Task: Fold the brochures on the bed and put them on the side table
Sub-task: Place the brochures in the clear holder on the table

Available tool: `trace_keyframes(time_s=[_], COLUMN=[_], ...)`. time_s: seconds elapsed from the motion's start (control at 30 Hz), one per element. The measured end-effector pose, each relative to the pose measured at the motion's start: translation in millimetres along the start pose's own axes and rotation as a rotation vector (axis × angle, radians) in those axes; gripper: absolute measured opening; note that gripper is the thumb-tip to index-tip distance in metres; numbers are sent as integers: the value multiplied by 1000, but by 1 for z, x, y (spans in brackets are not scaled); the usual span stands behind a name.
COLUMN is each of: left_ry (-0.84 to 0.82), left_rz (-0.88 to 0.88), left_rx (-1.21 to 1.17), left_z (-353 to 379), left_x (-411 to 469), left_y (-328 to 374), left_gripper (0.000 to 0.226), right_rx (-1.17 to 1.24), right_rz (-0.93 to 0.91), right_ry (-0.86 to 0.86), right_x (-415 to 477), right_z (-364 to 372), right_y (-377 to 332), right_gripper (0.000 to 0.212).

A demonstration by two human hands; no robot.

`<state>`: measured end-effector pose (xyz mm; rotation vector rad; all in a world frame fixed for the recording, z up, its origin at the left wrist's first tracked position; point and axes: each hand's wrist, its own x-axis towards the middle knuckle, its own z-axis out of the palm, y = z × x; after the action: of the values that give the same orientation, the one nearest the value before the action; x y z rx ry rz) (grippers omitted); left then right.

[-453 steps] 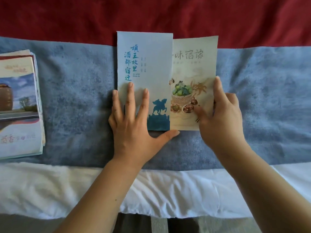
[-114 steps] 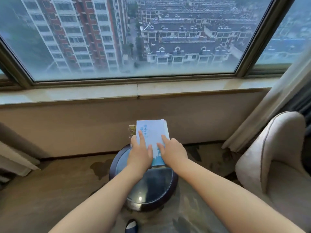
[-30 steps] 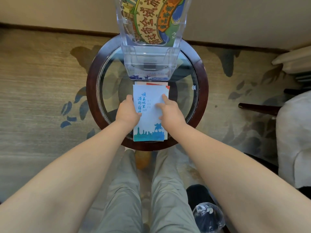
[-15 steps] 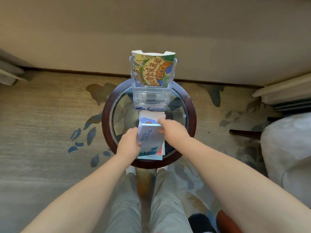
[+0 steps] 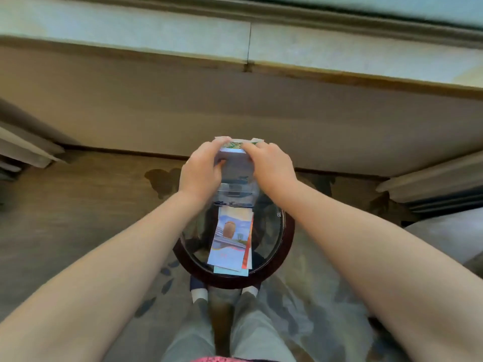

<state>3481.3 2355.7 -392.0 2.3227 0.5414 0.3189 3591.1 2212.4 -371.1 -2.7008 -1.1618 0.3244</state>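
A folded pale blue brochure [image 5: 236, 165] stands upright at the clear plastic holder [image 5: 234, 190] on the round glass side table [image 5: 283, 246]. My left hand [image 5: 201, 171] grips its left edge and my right hand [image 5: 270, 165] grips its right edge, fingers curled over the top. Behind it a green and yellow brochure [image 5: 235, 145] peeks out of the holder. A small stack of folded brochures [image 5: 231, 242] lies flat on the glass in front of the holder, the top one showing a brown jar.
A wall with a stone window sill [image 5: 248, 40] rises behind the table. Curtains hang at the left [image 5: 23, 150] and right [image 5: 428, 181]. A pale armchair [image 5: 449, 236] stands at the right. My legs and feet are under the table's near rim, on patterned carpet.
Both hands lifted the pale blue brochure off the flat stack and raised it to the holder. The stack now shows the jar brochure on top. The view tilted upward.
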Motion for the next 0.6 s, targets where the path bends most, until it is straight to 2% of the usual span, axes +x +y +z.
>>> trace_keyframes(time_s=[0.1, 0.4, 0.6], left_ry=[-34, -184, -259], left_rz=[69, 20, -6], left_rx=[110, 213, 230], left_z=[-10, 17, 39], left_x=[26, 56, 63], left_y=[3, -21, -39], left_gripper=[48, 39, 46], right_rx=[-13, 2, 45], right_rz=[-48, -64, -30], right_ry=[10, -129, -153], right_x=[17, 55, 62], right_z=[-13, 7, 39], right_y=[3, 25, 37], right_gripper=[46, 43, 40])
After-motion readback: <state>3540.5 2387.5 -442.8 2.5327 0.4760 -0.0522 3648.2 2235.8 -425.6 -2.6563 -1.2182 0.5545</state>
